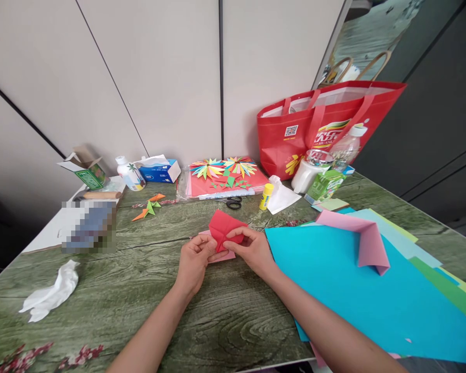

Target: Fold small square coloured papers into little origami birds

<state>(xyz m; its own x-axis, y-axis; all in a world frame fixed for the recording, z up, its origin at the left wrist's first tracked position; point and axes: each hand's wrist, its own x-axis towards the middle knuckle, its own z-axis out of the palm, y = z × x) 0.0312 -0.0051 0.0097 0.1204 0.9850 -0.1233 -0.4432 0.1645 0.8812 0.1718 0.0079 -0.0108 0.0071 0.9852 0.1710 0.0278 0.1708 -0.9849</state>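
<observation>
A creased red paper square (224, 224) is held up between both hands near the middle of the table. My left hand (196, 259) pinches its lower left edge between thumb and fingers. On the other side, my right hand (252, 251) grips the right edge, its thumb and forefinger pressed on the paper. Beneath the red sheet lies a piece of pink paper (228, 256), partly covered by the hands. Just beyond are black-handled scissors (233, 202) and a yellow glue stick (266, 196).
Blue paper (334, 280) with a folded pink strip (373, 243) covers the right side. Behind stand a red bag (283, 140), a green carton (324, 185) and a blue box (161, 171). Folded paper pieces (151, 207) and a crumpled tissue (52, 291) lie left.
</observation>
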